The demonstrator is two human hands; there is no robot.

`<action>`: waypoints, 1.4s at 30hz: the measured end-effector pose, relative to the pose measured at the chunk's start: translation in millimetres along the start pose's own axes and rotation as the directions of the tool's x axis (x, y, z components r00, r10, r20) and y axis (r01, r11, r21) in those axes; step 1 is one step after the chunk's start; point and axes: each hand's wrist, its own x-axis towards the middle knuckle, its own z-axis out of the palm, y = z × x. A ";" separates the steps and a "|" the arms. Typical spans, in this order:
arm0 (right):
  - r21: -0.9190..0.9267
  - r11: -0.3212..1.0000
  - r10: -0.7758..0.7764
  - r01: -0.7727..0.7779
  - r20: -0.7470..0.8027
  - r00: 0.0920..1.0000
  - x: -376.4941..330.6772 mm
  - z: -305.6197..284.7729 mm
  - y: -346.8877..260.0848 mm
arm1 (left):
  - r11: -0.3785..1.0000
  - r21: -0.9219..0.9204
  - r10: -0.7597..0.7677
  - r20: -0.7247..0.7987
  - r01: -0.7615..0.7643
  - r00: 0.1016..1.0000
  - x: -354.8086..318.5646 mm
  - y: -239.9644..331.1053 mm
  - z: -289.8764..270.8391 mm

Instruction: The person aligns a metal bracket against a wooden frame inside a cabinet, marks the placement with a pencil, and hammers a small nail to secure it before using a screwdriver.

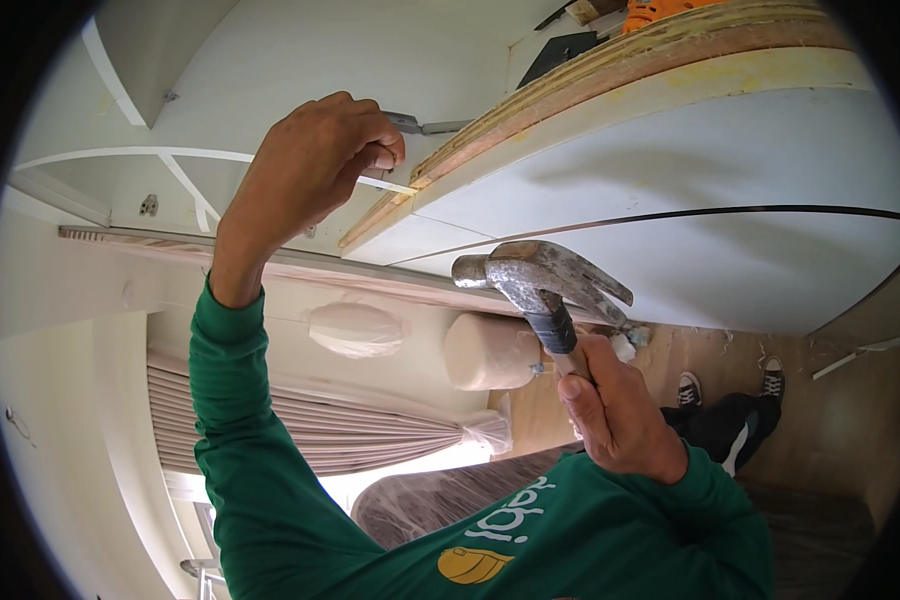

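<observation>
A person in green sleeves works at a white cabinet panel. The left hand, raised, pinches a thin white strip against the panel's plywood edge. The right hand grips a claw hammer lower right. Short, square taps would suit, fingers clear.

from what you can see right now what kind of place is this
Probably a room in a home being fitted out or renovated. The right hand holds a claw hammer by white cabinet panels with raw plywood edges; plastic-wrapped curtains hang behind.
</observation>
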 end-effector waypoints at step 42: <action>-0.194 0.969 -0.211 0.154 -0.316 0.925 82.4 46.2 -5.0 | 0.991 0.096 0.103 -0.124 -0.092 0.987 -5.3 3.1 5.1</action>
